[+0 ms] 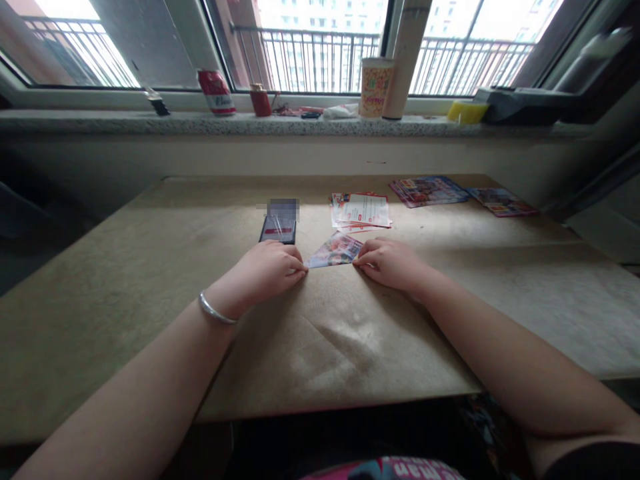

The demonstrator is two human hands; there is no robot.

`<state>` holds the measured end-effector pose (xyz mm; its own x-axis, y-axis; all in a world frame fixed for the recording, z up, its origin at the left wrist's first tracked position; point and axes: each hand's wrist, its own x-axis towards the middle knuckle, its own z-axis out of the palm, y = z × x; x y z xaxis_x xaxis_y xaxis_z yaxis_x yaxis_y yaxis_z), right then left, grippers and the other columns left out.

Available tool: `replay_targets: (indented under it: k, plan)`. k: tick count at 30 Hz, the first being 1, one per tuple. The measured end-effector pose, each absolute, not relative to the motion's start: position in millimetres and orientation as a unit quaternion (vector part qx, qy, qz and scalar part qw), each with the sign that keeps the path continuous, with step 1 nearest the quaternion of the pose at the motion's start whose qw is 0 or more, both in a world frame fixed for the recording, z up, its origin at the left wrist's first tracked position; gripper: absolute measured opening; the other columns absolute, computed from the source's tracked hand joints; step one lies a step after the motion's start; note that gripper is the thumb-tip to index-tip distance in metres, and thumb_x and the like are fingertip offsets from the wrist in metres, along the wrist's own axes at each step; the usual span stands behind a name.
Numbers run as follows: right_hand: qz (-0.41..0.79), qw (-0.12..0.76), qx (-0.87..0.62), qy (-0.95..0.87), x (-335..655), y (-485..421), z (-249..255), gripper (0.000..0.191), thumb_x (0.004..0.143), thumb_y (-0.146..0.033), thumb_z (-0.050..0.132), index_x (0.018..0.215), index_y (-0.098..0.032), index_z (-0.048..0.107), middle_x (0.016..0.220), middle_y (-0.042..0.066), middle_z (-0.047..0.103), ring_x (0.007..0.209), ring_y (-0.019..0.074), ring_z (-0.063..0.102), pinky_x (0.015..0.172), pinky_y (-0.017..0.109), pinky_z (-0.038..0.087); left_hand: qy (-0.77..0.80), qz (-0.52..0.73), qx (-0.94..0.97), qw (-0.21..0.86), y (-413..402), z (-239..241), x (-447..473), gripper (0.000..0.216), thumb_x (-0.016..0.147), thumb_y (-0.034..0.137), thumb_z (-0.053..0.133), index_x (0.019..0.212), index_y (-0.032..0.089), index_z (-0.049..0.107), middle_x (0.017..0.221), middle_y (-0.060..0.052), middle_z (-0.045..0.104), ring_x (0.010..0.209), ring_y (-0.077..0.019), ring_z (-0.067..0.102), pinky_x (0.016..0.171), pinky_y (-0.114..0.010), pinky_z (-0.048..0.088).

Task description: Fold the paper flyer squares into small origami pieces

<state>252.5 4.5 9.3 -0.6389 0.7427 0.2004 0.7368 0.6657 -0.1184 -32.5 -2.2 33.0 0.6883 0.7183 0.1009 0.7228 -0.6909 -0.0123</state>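
A colourful printed paper [336,251] lies on the table, its visible part roughly triangular with a straight near edge. My left hand [273,265] pinches the left end of that edge, and a silver bangle circles the wrist. At the opposite end, my right hand [387,263] has its fingertips closed on the paper's corner. Just beyond my left hand rests a dark phone [280,223], its lower end partly covered by the hand. A loose stack of white and red leaflets [363,210] sits right behind the paper.
Farther right lie a pile of colourful leaflets [430,191] and another pile [503,200]. The beige tabletop [125,280] has creases near its front edge. On the windowsill stand a red-and-white can [217,93], a patterned cup [376,88] and a yellow item [467,112].
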Motion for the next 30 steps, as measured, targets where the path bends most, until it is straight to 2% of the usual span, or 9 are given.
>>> replay_targets:
  k: [7,17,20,24,26,30]
  plan:
    - [0.018,0.118,-0.406,-0.906,254,5,8,0.026,0.091,-0.025,0.052,0.101,-0.028,0.076,0.106,0.003,0.071,0.093,0.0186,0.063,0.078,0.031,0.047,-0.422,-0.038,-0.906,-0.007,-1,34,-41,0.029,0.087,0.034,0.05,0.079,0.027,0.077,0.093,0.001,0.073,0.073,-0.0143,0.066,0.066,-0.026,0.045]
    - [0.016,0.123,-0.405,-0.906,255,6,6,0.026,0.091,-0.026,0.053,0.1,-0.027,0.077,0.104,0.004,0.071,0.092,0.0188,0.063,0.077,0.031,0.047,-0.452,-0.014,-0.892,-0.024,3,35,-45,0.033,0.089,0.037,0.045,0.079,0.023,0.073,0.088,-0.003,0.071,0.077,-0.017,0.064,0.069,-0.027,0.047]
    - [0.02,0.131,-0.396,-0.908,255,6,6,0.025,0.091,-0.025,0.053,0.1,-0.027,0.076,0.103,0.004,0.071,0.092,0.0187,0.063,0.079,0.031,0.047,-0.493,-0.035,-0.869,0.003,2,31,-38,0.028,0.089,0.034,0.045,0.088,0.02,0.069,0.089,-0.005,0.07,0.08,-0.0195,0.063,0.068,-0.029,0.047]
    - [0.036,0.166,-0.386,-0.907,254,6,5,0.024,0.089,-0.024,0.054,0.099,-0.026,0.076,0.107,0.004,0.071,0.095,0.0189,0.063,0.085,0.033,0.048,-0.478,-0.113,-0.871,-0.003,-1,20,-26,0.035,0.093,0.036,0.043,0.113,0.016,0.063,0.108,-0.01,0.067,0.093,-0.021,0.062,0.08,-0.032,0.049]
    - [0.04,0.194,-0.407,-0.892,255,8,5,0.024,0.088,-0.023,0.055,0.101,-0.025,0.075,0.109,0.004,0.07,0.099,0.0201,0.062,0.09,0.035,0.048,-0.443,-0.133,-0.886,-0.001,-2,14,-21,0.037,0.094,0.036,0.045,0.122,0.017,0.06,0.117,-0.01,0.064,0.102,-0.0224,0.059,0.091,-0.035,0.048]
    - [0.046,0.241,-0.512,-0.823,263,17,5,0.029,0.085,-0.022,0.058,0.111,-0.021,0.072,0.116,0.009,0.069,0.105,0.0236,0.061,0.094,0.04,0.048,-0.405,-0.123,-0.906,0.019,-2,7,-17,0.035,0.094,0.031,0.047,0.124,0.023,0.061,0.126,-0.006,0.062,0.104,-0.0233,0.055,0.094,-0.039,0.046]
